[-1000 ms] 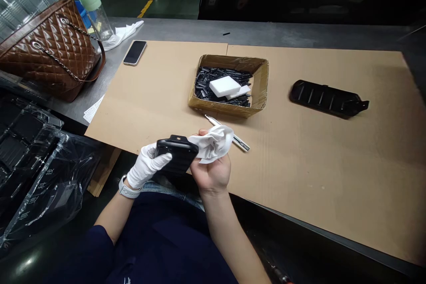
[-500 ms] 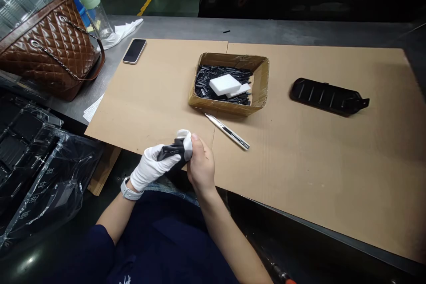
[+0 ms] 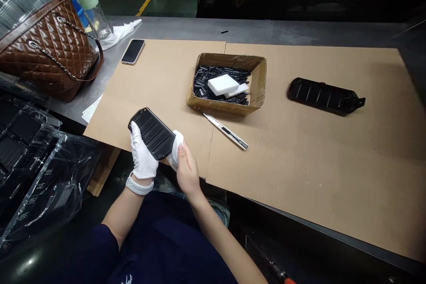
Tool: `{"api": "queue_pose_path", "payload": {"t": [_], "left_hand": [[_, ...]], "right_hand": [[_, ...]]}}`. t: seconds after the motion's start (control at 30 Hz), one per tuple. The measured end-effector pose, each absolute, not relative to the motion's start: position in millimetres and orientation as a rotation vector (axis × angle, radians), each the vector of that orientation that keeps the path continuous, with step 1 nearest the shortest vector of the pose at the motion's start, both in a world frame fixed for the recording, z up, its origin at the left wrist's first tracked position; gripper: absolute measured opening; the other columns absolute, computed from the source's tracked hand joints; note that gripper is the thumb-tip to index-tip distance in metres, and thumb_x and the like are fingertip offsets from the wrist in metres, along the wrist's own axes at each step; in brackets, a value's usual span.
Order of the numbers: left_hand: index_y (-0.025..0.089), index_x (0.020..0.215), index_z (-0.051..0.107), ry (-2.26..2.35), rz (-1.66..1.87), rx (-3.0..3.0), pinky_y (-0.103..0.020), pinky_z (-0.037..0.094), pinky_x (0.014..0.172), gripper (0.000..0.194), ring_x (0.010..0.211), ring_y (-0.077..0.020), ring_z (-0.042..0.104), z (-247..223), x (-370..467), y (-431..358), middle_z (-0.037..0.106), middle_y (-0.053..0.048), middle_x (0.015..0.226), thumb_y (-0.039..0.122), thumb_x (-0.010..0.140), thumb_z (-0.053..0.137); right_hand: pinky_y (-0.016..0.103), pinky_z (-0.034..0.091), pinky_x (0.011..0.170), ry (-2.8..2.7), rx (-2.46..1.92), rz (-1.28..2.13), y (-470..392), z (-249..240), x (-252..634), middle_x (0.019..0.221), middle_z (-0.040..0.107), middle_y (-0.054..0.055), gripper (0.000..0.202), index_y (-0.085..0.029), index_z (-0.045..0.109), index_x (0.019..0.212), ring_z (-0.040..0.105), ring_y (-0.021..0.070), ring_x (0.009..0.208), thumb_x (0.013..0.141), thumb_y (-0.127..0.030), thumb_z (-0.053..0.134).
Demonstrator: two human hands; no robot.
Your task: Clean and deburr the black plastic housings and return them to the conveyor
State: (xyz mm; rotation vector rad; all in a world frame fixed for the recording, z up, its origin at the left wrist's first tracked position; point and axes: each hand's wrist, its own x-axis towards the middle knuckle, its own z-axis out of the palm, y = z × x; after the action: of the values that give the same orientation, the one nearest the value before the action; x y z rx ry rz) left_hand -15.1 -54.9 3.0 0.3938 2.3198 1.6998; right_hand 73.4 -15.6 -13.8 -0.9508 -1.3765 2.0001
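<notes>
My left hand, in a white glove, is closed on a black ribbed plastic part from its left side. The part's ribbed face is turned up, above the near edge of the cardboard. My bare right hand pinches a white cloth, which is pressed against the part's right end. Some of that end lies hidden under the cloth. A similar black ribbed part rests on the cardboard at the right.
A cardboard box holds many small black pieces and white foam blocks. In front of it lies a white utility knife. A phone, a brown quilted bag and a green-capped bottle are at the left.
The black part has turned from nearly edge-on to showing its ribbed face. My left hand has rotated with it, and my right hand with the cloth has shifted slightly left and down.
</notes>
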Motion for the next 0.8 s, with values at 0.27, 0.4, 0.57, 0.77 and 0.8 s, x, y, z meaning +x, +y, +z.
{"api": "queue_pose_path", "payload": {"t": [0.27,0.4,0.57,0.77,0.8], "left_hand": [[0.014,0.130,0.048,2.379,1.640,0.542,-0.034,0.035,0.111,0.047,0.130,-0.0247,0.044,-9,27,-54,0.050,-0.015,0.137,0.037,0.089,0.047],[0.017,0.130,0.046,2.278,1.827,0.409,-0.033,0.039,0.108,0.045,0.126,-0.0223,0.049,-12,31,-50,0.053,-0.013,0.134,0.040,0.092,0.042],[0.017,0.128,0.048,2.197,1.919,0.451,-0.034,0.038,0.109,0.044,0.128,-0.0217,0.046,-7,21,-47,0.051,-0.013,0.137,0.041,0.092,0.040],[0.019,0.118,0.058,1.964,1.683,0.737,-0.032,0.047,0.099,0.039,0.113,-0.0215,0.060,17,8,-44,0.065,-0.008,0.120,0.039,0.084,0.056],[0.019,0.118,0.059,1.936,1.661,0.766,-0.032,0.047,0.099,0.039,0.113,-0.0214,0.059,21,5,-44,0.064,-0.008,0.120,0.039,0.085,0.055]], "right_hand": [[0.041,0.033,0.112,-0.869,-1.170,1.894,-8,-15,56,0.132,0.054,0.007,0.068,-0.020,0.044,0.135,0.041,0.0209,0.132,0.085,-0.064,0.033],[0.043,0.032,0.112,-1.018,-1.115,1.932,0,-15,57,0.134,0.053,0.007,0.066,-0.020,0.047,0.131,0.041,0.0220,0.132,0.085,-0.065,0.036],[0.044,0.040,0.105,-1.201,-1.090,1.768,15,-14,62,0.119,0.063,0.011,0.064,-0.016,0.058,0.115,0.055,0.0247,0.119,0.089,-0.064,0.024],[0.040,0.033,0.110,-1.865,-0.635,1.511,39,-6,69,0.136,0.050,0.010,0.051,-0.019,0.040,0.134,0.042,0.0207,0.131,0.096,-0.049,0.026],[0.040,0.031,0.112,-1.896,-0.572,1.426,41,-4,69,0.141,0.044,0.011,0.054,-0.018,0.032,0.140,0.036,0.0204,0.135,0.096,-0.048,0.023]]}}
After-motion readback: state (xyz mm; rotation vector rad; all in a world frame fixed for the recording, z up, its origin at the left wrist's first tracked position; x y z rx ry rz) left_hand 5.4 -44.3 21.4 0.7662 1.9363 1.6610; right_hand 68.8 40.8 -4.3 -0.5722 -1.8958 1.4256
